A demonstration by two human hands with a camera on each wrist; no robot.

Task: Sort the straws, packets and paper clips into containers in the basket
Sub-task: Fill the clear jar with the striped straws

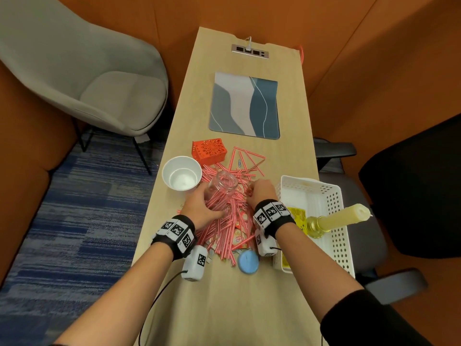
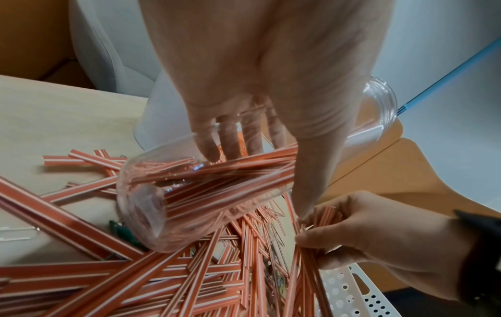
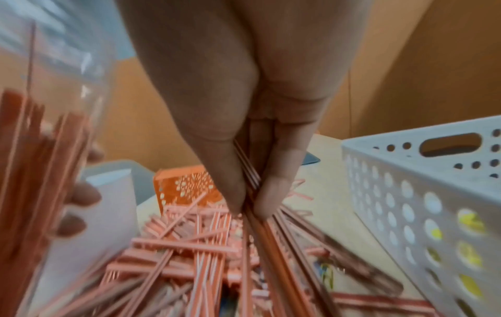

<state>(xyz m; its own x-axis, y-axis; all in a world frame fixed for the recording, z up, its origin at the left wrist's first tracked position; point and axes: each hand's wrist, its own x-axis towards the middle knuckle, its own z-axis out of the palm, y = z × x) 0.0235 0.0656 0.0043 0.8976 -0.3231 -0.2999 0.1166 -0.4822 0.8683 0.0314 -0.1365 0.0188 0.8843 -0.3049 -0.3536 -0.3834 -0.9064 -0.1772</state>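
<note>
A heap of red-and-white striped straws (image 1: 225, 227) covers the middle of the table, with small packets (image 1: 239, 239) mixed in near the front. One paper clip (image 1: 239, 163) lies at the far side of the heap. My left hand (image 1: 208, 198) grips a clear glass jar (image 1: 223, 187), tilted over the heap with several straws inside (image 2: 216, 171). My right hand (image 1: 259, 188) pinches a bunch of straws (image 3: 250, 182) between thumb and fingers, just right of the jar (image 3: 40, 128). The white perforated basket (image 1: 331, 196) stands to the right.
A white cup (image 1: 182, 176) and a small orange basket (image 1: 209, 149) stand left of and beyond the heap. A blue round lid (image 1: 248, 262) lies at the front. In the white basket are a candle on a holder (image 1: 336, 218) and a yellow packet (image 1: 296, 216). A blue-grey mat (image 1: 244, 106) lies farther back.
</note>
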